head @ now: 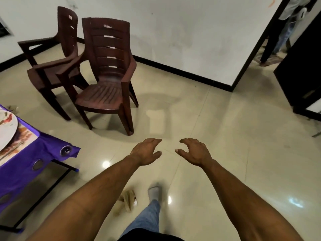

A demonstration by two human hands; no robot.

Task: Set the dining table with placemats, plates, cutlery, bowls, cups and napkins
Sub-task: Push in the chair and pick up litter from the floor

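Both my arms reach forward over the tiled floor. My left hand (146, 151) and my right hand (193, 151) hang side by side with fingers loosely curled, holding nothing. At the far left edge stands the dining table (43, 150) under a purple cloth. On it lies a patterned placemat (24, 136) with a white plate (7, 129) on top, only partly in view. My hands are well to the right of the table and apart from it.
Two dark brown plastic chairs (104, 80) stand ahead on the left near the wall. A brown slipper (127, 200) lies on the floor by my socked foot (154, 190). A doorway at the upper right shows another person (288, 23). Dark furniture (302, 70) stands at the right.
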